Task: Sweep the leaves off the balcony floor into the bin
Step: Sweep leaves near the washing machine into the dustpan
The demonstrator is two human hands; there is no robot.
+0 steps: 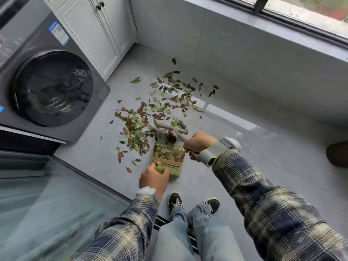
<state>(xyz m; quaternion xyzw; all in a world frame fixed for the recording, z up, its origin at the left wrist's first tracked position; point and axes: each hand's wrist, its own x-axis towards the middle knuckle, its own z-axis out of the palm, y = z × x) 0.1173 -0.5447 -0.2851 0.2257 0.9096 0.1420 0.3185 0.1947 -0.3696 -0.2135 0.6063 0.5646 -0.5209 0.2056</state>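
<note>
Several green and brown leaves [160, 106] lie scattered over the grey tiled floor [263, 157] in the middle of the view. A light green dustpan [175, 169] stands on the floor just in front of my feet, with some leaves inside it. My left hand [153, 178] grips the green knob of the dustpan's handle. My right hand [199, 145] grips the broom's thin handle. The broom head [170, 128] rests among the leaves at the dustpan's mouth. No bin is in view.
A dark front-loading washing machine [50, 87] stands at the left, white cabinet doors [98, 34] behind it. A low tiled wall [244, 59] with a window runs along the right. A glass panel [47, 204] is at lower left. A dark object [337, 153] sits at the right edge.
</note>
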